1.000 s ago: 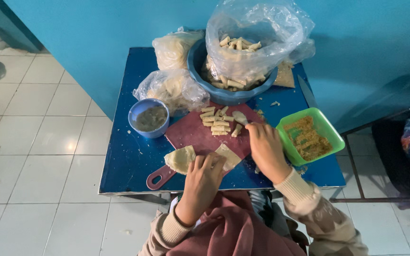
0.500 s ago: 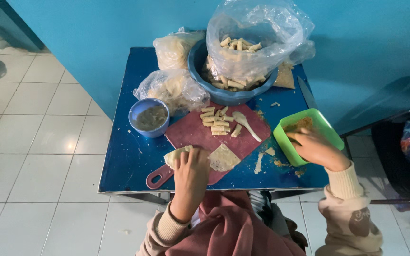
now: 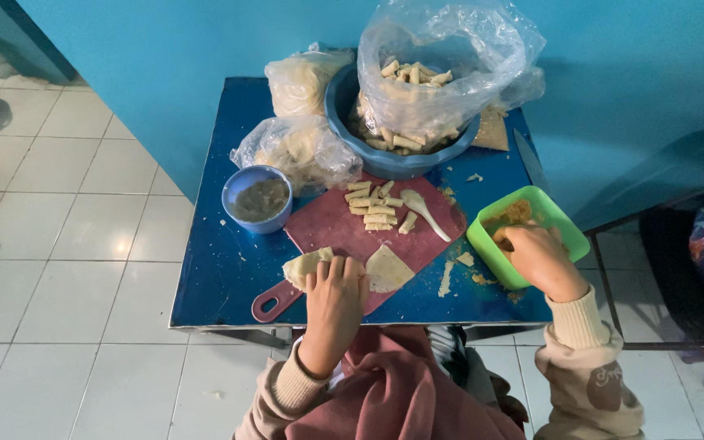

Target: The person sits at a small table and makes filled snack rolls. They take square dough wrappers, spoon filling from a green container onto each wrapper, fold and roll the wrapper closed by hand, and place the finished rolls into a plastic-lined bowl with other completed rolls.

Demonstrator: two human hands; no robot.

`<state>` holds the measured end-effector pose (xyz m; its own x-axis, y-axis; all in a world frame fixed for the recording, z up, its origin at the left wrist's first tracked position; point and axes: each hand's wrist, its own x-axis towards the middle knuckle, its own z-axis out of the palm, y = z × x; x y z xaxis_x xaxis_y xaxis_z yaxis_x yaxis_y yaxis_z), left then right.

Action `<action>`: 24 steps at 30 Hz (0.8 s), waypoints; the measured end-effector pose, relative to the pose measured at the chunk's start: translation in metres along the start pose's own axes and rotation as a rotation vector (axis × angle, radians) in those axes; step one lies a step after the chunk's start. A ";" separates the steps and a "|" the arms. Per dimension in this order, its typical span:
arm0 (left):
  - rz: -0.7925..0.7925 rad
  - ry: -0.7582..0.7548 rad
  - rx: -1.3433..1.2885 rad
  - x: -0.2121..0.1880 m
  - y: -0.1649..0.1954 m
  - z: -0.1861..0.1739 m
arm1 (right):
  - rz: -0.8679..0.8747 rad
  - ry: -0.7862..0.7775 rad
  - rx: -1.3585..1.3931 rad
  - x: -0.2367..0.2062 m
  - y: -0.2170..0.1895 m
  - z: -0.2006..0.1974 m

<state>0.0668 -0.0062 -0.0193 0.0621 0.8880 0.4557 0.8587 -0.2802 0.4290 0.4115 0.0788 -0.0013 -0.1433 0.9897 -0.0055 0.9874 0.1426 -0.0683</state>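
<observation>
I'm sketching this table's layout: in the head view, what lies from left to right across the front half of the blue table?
Small blue bowl → left hand on a pale wrapper → small white spoon → green container with the right hand in it.

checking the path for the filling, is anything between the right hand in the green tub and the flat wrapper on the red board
Nothing visible blocks it. The right hand is inside the green tub; between it and the flat wrapper lie only the tub's near wall and small scraps on the blue table. The left hand rests on the wrapper's far side.
</observation>
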 end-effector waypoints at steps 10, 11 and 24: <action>0.005 0.006 -0.102 0.002 0.001 -0.004 | -0.041 0.034 0.100 -0.002 0.009 -0.025; 0.002 0.002 -0.103 0.002 0.001 -0.004 | -0.001 0.056 0.057 -0.005 0.006 -0.034; 0.016 0.010 -0.072 0.001 0.001 -0.006 | -0.476 0.290 0.279 -0.009 -0.142 -0.043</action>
<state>0.0649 -0.0080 -0.0137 0.0701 0.8796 0.4706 0.8189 -0.3201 0.4763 0.2758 0.0509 0.0511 -0.5004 0.7881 0.3584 0.7597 0.5982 -0.2549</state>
